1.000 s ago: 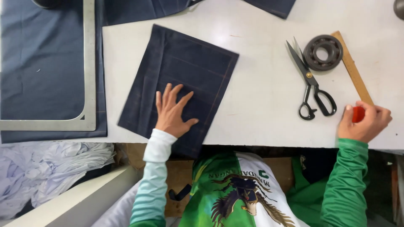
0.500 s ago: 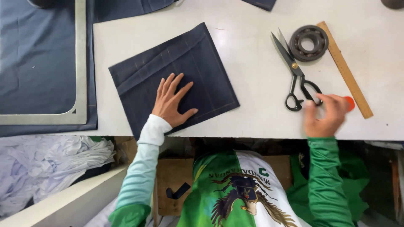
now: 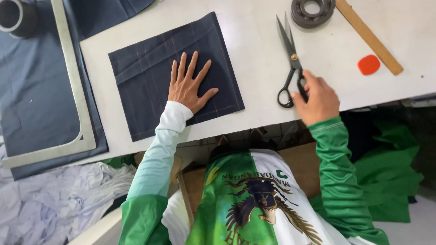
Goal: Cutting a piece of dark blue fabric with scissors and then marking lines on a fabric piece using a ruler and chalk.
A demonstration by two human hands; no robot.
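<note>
**At the white cutting table, one hand on denim, one at the scissors**

From my head camera, looking down: I work at a white tabletop (image 3: 254,50), its near edge crossing in front of my green and white shirt. Beside it on my left lies a larger sheet of dark blue cloth (image 3: 32,86) under a grey metal L-shaped square (image 3: 75,90), with pale crumpled fabric (image 3: 54,204) heaped below.

Counted on the table: one dark blue folded denim piece (image 3: 150,86), one pair of black-handled steel scissors (image 3: 290,59), one dark round metal bearing ring (image 3: 312,11), one long wooden ruler (image 3: 370,36), one small orange-red chalk piece (image 3: 368,64).

My left hand (image 3: 187,84) lies flat on the denim, fingers spread, gripping nothing. My right hand (image 3: 318,97) touches the scissor handles near the table's edge, fingers curled at the loops; whether they are closed on them I cannot tell. The blades point away from me.
</note>
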